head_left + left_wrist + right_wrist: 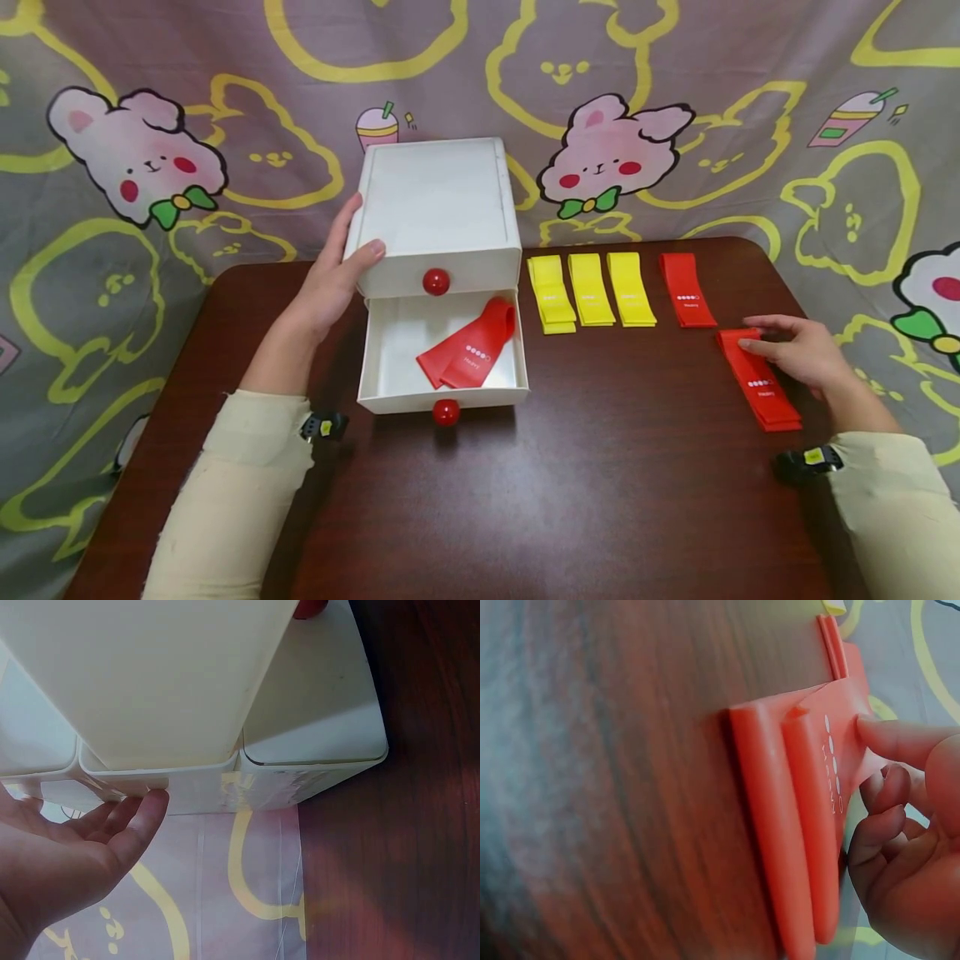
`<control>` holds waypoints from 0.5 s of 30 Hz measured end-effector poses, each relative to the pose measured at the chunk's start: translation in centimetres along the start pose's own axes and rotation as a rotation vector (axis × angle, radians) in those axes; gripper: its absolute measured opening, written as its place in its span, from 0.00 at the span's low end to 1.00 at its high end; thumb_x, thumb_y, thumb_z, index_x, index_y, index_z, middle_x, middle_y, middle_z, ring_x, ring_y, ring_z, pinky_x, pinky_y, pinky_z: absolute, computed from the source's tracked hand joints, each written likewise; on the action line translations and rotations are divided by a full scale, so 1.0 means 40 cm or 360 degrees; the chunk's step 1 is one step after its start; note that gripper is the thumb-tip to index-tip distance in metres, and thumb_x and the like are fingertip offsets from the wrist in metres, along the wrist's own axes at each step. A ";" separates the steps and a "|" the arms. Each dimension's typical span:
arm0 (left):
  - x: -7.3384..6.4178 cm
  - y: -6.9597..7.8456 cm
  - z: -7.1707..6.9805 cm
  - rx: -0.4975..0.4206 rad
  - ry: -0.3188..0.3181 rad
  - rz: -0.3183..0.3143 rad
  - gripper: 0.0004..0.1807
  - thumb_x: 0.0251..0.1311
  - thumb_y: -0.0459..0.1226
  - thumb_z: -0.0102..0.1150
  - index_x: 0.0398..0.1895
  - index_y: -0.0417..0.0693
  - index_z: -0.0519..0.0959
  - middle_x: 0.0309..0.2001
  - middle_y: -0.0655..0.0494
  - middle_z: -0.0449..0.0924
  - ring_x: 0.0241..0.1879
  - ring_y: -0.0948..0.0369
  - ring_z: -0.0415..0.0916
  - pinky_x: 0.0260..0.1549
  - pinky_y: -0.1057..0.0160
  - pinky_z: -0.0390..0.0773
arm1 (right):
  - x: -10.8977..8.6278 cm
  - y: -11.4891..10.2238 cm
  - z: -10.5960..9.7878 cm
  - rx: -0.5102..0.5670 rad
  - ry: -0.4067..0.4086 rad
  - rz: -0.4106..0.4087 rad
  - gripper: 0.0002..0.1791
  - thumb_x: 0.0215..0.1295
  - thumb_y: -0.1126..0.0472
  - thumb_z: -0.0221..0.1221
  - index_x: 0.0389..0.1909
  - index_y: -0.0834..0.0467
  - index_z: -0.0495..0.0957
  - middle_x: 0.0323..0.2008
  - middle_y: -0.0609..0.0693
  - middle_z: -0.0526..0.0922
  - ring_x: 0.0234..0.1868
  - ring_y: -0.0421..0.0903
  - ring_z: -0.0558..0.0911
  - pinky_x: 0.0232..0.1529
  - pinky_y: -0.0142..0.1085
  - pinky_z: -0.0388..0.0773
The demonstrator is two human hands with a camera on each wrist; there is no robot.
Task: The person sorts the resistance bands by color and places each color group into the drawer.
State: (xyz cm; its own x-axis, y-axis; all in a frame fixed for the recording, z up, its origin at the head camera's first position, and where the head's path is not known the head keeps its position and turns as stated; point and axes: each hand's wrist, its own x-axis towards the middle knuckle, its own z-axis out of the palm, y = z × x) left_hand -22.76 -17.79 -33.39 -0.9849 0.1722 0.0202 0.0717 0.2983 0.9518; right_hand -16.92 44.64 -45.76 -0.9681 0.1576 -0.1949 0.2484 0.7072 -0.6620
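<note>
The right hand (806, 350) pinches a red band (767, 392); just beyond lies a second red band (687, 289), yellow bands (591, 289) farther left. The left hand (332, 283) grips the drawer unit (438, 200), open drawer (401, 403) lower right.

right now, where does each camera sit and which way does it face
Head: worn on the head, looking forward and down at the white drawer box; left hand, right hand and forearms show.
Left wrist: on that wrist, facing the box closely; left hand shows.
Right wrist: on that wrist, facing the red band its hand touches; right hand shows.
Head and right wrist share that band.
</note>
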 end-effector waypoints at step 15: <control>0.000 0.001 0.001 -0.0010 -0.0002 -0.0012 0.41 0.68 0.55 0.53 0.78 0.81 0.44 0.77 0.55 0.45 0.69 0.47 0.53 0.64 0.37 0.58 | -0.044 -0.007 0.008 -0.0016 0.0172 -0.0048 0.30 0.66 0.44 0.64 0.58 0.63 0.74 0.48 0.64 0.78 0.43 0.55 0.72 0.28 0.32 0.76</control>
State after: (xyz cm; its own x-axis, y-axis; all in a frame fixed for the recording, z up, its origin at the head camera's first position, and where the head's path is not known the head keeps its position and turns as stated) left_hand -22.76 -17.73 -33.37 -0.9852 0.1709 0.0125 0.0630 0.2937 0.9538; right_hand -15.26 43.93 -45.45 -0.9732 0.2092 -0.0954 0.2193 0.7195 -0.6589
